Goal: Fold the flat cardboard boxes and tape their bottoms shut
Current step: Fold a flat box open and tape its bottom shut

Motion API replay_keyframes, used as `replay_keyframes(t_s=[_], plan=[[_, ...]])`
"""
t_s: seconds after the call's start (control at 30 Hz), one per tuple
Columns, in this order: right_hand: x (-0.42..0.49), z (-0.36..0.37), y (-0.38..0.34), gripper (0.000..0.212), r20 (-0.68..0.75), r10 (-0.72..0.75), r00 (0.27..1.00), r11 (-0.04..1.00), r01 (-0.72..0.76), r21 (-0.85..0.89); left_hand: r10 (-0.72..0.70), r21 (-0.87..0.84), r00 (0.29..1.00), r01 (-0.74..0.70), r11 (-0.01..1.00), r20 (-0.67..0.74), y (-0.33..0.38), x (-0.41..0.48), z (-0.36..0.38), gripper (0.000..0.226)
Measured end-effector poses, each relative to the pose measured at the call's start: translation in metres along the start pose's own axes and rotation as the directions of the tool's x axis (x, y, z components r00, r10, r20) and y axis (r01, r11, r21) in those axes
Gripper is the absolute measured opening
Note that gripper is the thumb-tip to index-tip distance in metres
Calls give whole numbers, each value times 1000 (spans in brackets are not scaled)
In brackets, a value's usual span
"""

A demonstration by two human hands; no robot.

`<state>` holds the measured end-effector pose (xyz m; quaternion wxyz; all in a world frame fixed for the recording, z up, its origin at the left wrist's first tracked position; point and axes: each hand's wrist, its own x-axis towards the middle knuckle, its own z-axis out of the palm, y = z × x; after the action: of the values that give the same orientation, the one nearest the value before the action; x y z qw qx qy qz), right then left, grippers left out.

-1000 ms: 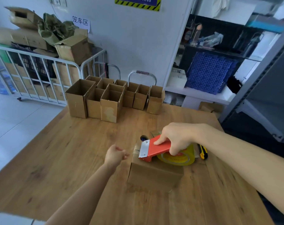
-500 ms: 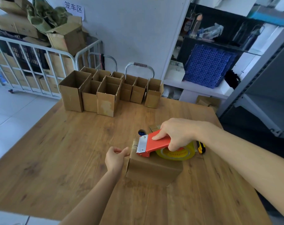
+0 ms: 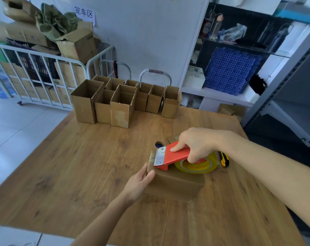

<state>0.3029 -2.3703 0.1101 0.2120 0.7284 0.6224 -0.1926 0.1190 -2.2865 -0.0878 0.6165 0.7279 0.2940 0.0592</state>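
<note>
Taping is in hand: the small brown cardboard box (image 3: 177,183) sits bottom-up on the wooden surface (image 3: 79,166). The left hand (image 3: 139,181) has its grip on the box's left end, and the right hand (image 3: 198,142) has its grip round the red tape dispenser (image 3: 175,155) on top. Next, I judge, the tape must be torn against the toothed blade and pressed down over the edge.

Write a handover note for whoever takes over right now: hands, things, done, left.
Right hand grips the red tape dispenser, its blade at the top left end of the box.
Left hand holds that box's left edge.
The box sits mid-table; a yellow knife lies to its right.
Done: open boxes stand grouped at the far edge.
Left: probably cut the tape, press it down, set this box with the others.
</note>
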Motion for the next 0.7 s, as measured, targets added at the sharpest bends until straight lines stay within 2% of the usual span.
replay_keyframes(t_s=[0.03,0.1,0.13,0.2,0.27,0.33,0.43,0.57,0.7], plan=[[0,0,-1,67,-1,-1,1000,1000,1,-2,-6,30,1000,6,1000,-8,3,1,-4,88],[0,-1,0,66,-7,-7,1000,1000,7,4,93,101,996,-92,991,-11,18,9,-10,118],[0,-1,1,66,-14,-12,1000,1000,12,14,138,192,990,-140,971,28,30,15,-11,131],[-1,0,5,65,-30,-28,999,999,28,27,160,411,977,-203,889,137,50,29,-13,139],[0,1,7,63,-47,-43,998,999,44,8,139,568,971,-228,791,197,60,40,-16,134],[2,3,7,66,-59,-51,997,998,48,-38,137,618,969,-236,750,204,57,47,-17,128],[1,3,11,70,-65,-65,996,995,60,-79,158,614,969,-243,751,191,51,49,-18,126],[-14,7,35,74,-68,-80,994,992,86,88,202,578,956,-291,762,215,53,47,-22,120],[-33,20,55,74,-83,-93,992,986,103,128,218,614,951,-309,726,221,56,46,-22,113]])
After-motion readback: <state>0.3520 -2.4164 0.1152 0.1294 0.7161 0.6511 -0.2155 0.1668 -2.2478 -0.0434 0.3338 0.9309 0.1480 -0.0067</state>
